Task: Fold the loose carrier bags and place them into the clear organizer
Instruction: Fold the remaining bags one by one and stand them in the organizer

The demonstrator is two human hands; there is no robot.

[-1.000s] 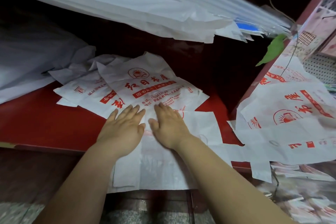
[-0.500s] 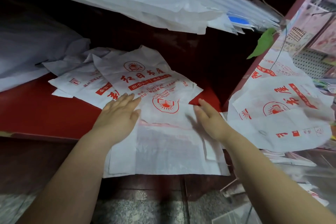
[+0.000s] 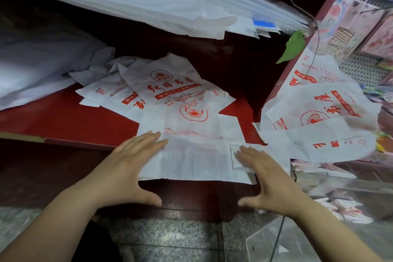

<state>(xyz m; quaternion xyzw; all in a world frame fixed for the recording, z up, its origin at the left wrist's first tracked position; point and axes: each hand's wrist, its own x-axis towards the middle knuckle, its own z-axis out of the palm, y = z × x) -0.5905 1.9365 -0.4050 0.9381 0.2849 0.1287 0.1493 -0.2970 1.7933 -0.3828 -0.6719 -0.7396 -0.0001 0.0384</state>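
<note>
Flanking carrier bag, both spread flat: left hand on left edge, right hand on right edge; bag's long axis runs away from person.

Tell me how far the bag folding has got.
Early. Done: I can see no folded bag put away. In hand: one white bag lies as a wide flat sheet at the edge of the red counter, left hand and right hand open at its sides. Left: the loose printed bags behind it and the heap on the right.
</note>
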